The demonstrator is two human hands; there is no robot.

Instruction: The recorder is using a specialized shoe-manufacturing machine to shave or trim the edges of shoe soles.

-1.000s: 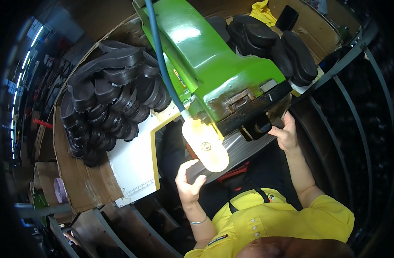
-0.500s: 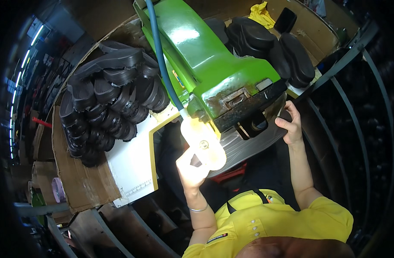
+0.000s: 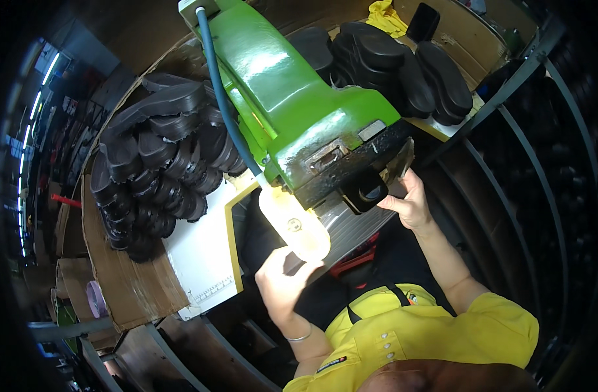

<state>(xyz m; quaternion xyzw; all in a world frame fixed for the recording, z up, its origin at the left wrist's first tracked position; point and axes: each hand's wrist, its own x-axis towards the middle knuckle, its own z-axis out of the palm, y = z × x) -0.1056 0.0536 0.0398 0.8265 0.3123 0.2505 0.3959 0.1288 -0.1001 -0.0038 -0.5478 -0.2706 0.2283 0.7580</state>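
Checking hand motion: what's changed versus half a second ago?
Left hand drew back from the lamp, toward the body; right hand moved left. Green machine sits farther left in frame, likely camera shift. Unchanged: both hands hold the dark grey workpiece; shoe-sole pile.

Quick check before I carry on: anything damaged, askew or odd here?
Some wear: the green machine is scuffed and brown around its front slot, though glossy elsewhere. Black shoe soles piled at left show ragged edges, unlike the smooth-edged soles at right.

Bent left fingers [image 3: 275, 259], bent right fingers [image 3: 412, 181], well apart
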